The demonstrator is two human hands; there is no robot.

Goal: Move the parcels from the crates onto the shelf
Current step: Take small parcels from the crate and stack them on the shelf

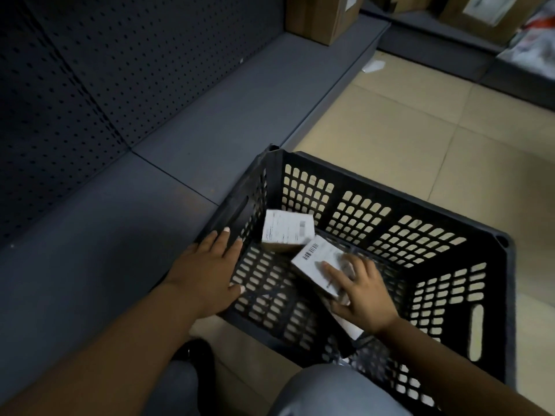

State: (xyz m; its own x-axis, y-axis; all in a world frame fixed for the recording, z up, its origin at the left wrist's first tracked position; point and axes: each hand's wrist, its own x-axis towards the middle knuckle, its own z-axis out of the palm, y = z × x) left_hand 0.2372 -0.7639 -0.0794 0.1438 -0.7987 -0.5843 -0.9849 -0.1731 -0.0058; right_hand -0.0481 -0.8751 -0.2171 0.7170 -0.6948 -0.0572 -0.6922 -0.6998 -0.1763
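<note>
The left hand (210, 271) rests spread on the rim of the black perforated plastic crate (450, 223) beside the grey metal shelf (186, 151); the right hand (360, 292), fingers seemingly curled around it, grips a white labelled parcel (315, 262) inside, touching a second white box (286, 231)

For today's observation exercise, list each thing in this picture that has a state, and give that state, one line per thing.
Black crate: upright on the floor, nearly emptied.
Barcode parcel: tilted, gripped by the right hand.
Second parcel: label up, untouched, in the crate corner.
Left hand: resting on the crate rim.
Bottom shelf: bare beside the crate.
Brown box: standing on the shelf.
</note>
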